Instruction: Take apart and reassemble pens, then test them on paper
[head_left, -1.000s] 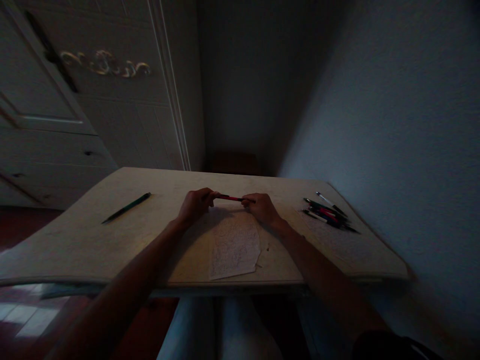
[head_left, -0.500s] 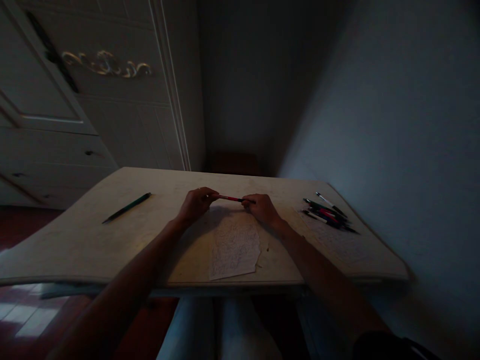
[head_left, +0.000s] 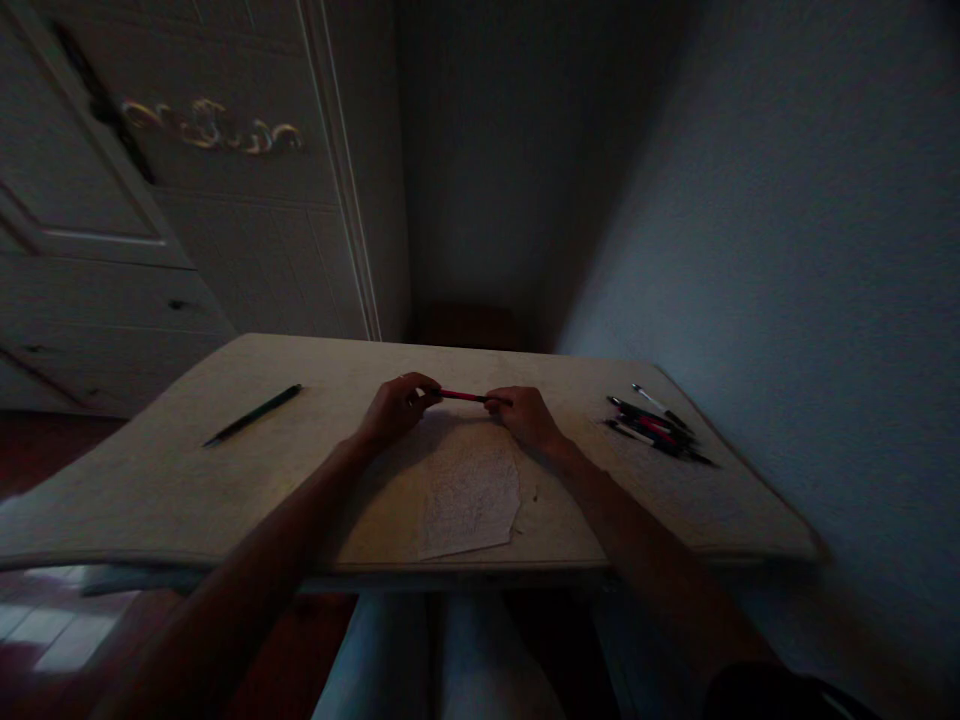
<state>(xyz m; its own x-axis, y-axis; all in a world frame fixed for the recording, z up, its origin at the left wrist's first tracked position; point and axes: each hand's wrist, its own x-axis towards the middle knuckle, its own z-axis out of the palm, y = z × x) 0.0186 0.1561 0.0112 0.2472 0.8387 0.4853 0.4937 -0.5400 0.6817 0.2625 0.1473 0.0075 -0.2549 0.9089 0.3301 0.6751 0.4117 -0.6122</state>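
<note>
Head view: red pen (head_left: pixel 463 396) held roughly level near the far end of the paper sheet (head_left: pixel 472 495); can't tell if it clears the surface. Left hand (head_left: pixel 397 405) pinches its left end, right hand (head_left: pixel 523 415) its right end, both grips closed up, mid-section exposed. Step in hand reads as two-handed handling of the pen; next move likely calls for one pinch easing while the other keeps control. Dark pen (head_left: pixel 253 415) lies alone on the table (head_left: pixel 180 500), left of the sheet; pen pile (head_left: pixel 654 432) sits right of it.
</note>
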